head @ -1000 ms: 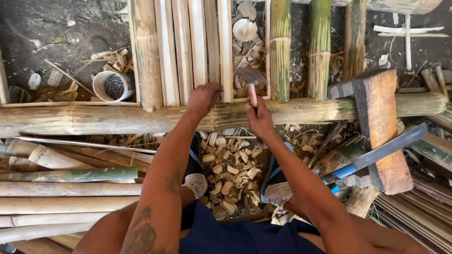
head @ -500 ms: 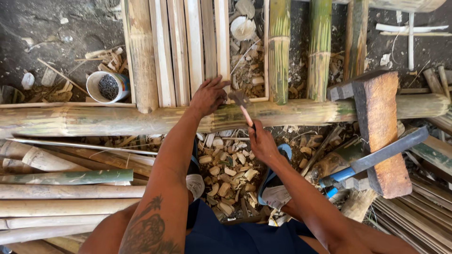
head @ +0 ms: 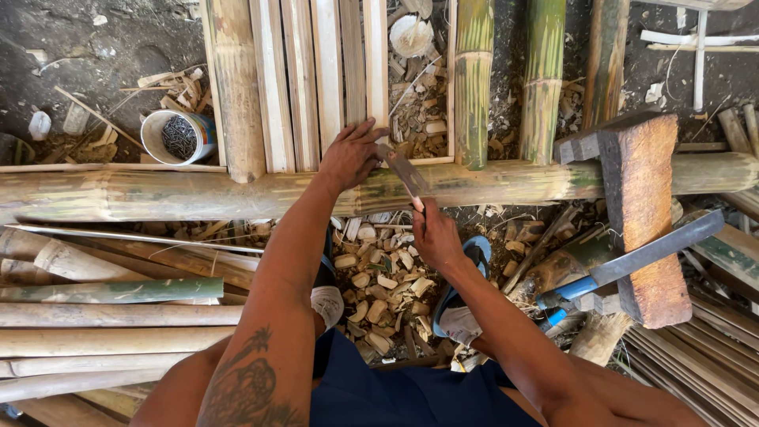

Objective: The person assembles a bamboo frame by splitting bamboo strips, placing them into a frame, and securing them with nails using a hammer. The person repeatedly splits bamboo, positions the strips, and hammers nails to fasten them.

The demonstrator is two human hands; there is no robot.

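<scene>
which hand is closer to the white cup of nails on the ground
Left. The left hand rests on the bamboo slats, a few slats to the right of the white cup. The right hand is farther right and lower, holding a knife.

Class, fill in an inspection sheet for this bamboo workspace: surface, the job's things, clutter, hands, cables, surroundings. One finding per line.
Surface: dark dirt ground, littered with chips.
Job's things: horizontal bamboo pole; split bamboo slats lying across it; small blade angled against the pole.
Clutter: cut bamboo offcuts; white cup of nails; wooden block; long knife with blue handle; stacked poles.
Hands: left hand presses on the slats' ends at the pole; right hand grips the blade's handle.
Cables: nothing seen.
Surroundings: green bamboo stalks above; thin strips at lower right.
</scene>
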